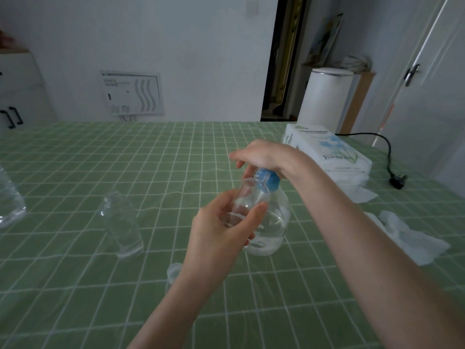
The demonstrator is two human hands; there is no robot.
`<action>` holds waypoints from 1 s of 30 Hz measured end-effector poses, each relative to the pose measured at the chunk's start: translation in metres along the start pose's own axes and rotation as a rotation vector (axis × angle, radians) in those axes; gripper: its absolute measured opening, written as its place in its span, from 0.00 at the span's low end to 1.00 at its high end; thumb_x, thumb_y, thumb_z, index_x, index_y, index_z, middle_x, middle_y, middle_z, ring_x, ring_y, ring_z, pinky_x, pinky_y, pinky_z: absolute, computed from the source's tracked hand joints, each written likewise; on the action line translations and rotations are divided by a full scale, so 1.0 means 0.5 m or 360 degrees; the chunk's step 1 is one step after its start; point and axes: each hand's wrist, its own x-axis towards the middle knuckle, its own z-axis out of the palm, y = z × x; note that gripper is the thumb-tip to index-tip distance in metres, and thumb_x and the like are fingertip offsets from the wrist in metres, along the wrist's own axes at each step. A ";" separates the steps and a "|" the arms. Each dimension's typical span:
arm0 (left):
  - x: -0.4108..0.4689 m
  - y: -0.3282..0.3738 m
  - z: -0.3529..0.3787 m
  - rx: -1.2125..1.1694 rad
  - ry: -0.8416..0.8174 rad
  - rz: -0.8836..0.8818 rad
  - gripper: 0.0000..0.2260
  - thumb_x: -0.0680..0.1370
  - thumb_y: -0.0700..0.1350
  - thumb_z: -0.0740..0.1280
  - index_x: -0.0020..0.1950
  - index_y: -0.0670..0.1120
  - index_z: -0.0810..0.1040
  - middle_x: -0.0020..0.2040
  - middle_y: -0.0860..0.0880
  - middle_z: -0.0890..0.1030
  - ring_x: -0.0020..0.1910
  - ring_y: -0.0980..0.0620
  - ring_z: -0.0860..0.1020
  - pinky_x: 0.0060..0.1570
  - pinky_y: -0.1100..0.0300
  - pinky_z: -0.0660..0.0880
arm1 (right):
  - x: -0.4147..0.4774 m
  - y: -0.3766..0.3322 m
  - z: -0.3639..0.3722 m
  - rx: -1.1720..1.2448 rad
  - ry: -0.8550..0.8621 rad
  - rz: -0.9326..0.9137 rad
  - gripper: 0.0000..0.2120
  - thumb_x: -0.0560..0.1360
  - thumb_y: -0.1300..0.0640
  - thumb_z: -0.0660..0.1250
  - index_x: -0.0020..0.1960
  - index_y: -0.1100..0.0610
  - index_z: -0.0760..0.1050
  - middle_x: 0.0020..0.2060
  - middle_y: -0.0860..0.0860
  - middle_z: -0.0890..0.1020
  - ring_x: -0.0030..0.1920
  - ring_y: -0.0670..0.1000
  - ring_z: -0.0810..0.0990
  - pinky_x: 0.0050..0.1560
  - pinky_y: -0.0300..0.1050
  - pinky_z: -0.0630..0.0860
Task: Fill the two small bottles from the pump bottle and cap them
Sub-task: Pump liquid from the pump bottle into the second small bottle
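Here, small bottle (245, 197) tilted, mouth up toward pump bottle (276, 222).

Both forearms bare up to frame edge, left hand (221, 230) & right hand (264, 154) bare, slim wrists.

One head view — close, looking forward and down over the table (75, 285).

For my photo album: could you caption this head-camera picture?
Left hand holds a small bottle against the blue-topped pump bottle; right hand rests on its pump.
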 end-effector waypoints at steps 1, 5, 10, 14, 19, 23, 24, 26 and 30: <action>0.000 0.000 0.000 -0.0002 0.0001 0.0000 0.14 0.63 0.59 0.69 0.47 0.58 0.79 0.32 0.54 0.81 0.28 0.56 0.79 0.28 0.67 0.73 | 0.001 0.000 0.000 0.0000 -0.0001 0.0000 0.20 0.80 0.45 0.57 0.59 0.58 0.77 0.59 0.57 0.79 0.58 0.57 0.77 0.47 0.48 0.68; 0.001 -0.002 0.000 -0.0015 0.0001 -0.0002 0.15 0.62 0.59 0.69 0.47 0.58 0.79 0.31 0.54 0.81 0.28 0.56 0.79 0.28 0.67 0.73 | 0.001 0.001 0.001 0.0004 0.0002 -0.0001 0.20 0.79 0.45 0.58 0.59 0.58 0.77 0.58 0.57 0.80 0.57 0.57 0.77 0.46 0.48 0.68; 0.004 0.003 0.000 -0.0047 -0.0005 -0.0009 0.14 0.62 0.59 0.69 0.46 0.59 0.79 0.32 0.55 0.82 0.28 0.57 0.79 0.28 0.68 0.73 | -0.009 -0.012 -0.011 -0.0012 -0.0011 0.0015 0.20 0.79 0.45 0.58 0.60 0.58 0.77 0.58 0.55 0.79 0.52 0.54 0.76 0.34 0.42 0.65; 0.006 0.011 -0.001 -0.0080 -0.0018 -0.0019 0.13 0.62 0.58 0.70 0.45 0.59 0.79 0.33 0.53 0.83 0.28 0.56 0.80 0.28 0.68 0.74 | -0.014 -0.024 -0.022 -0.0103 -0.0026 0.0011 0.20 0.80 0.45 0.57 0.62 0.57 0.75 0.51 0.50 0.77 0.38 0.46 0.72 0.30 0.41 0.62; 0.004 0.010 -0.001 -0.0072 -0.0018 -0.0043 0.13 0.63 0.57 0.70 0.46 0.59 0.79 0.33 0.52 0.82 0.28 0.56 0.79 0.29 0.66 0.74 | -0.012 -0.018 -0.017 -0.0104 -0.0007 0.0007 0.20 0.80 0.45 0.56 0.60 0.57 0.77 0.57 0.53 0.79 0.49 0.52 0.74 0.31 0.42 0.61; 0.000 0.007 -0.002 -0.0048 -0.0020 -0.0071 0.17 0.63 0.57 0.70 0.50 0.55 0.80 0.33 0.52 0.82 0.29 0.56 0.80 0.29 0.66 0.74 | -0.005 -0.011 -0.009 -0.0095 -0.0023 0.0000 0.19 0.80 0.46 0.56 0.59 0.58 0.78 0.59 0.55 0.79 0.52 0.54 0.75 0.37 0.44 0.66; -0.001 0.005 -0.002 -0.0033 -0.0023 -0.0075 0.18 0.64 0.57 0.69 0.51 0.53 0.80 0.33 0.52 0.82 0.29 0.56 0.80 0.29 0.65 0.75 | -0.004 -0.008 -0.006 -0.0081 -0.0031 -0.0002 0.19 0.80 0.46 0.56 0.58 0.58 0.78 0.59 0.55 0.79 0.52 0.54 0.75 0.41 0.45 0.67; -0.002 0.003 -0.001 -0.0027 -0.0019 -0.0077 0.18 0.63 0.57 0.69 0.51 0.53 0.80 0.33 0.53 0.82 0.30 0.56 0.80 0.30 0.65 0.75 | -0.003 -0.005 -0.002 -0.0056 -0.0033 -0.0009 0.19 0.80 0.47 0.56 0.58 0.58 0.78 0.58 0.56 0.79 0.55 0.56 0.77 0.47 0.47 0.69; -0.001 0.001 -0.002 -0.0033 -0.0016 -0.0081 0.17 0.63 0.57 0.69 0.49 0.53 0.80 0.31 0.53 0.81 0.29 0.56 0.79 0.30 0.65 0.75 | -0.001 -0.004 0.000 -0.0062 -0.0017 -0.0020 0.19 0.80 0.46 0.56 0.58 0.58 0.78 0.58 0.57 0.80 0.58 0.57 0.77 0.49 0.48 0.67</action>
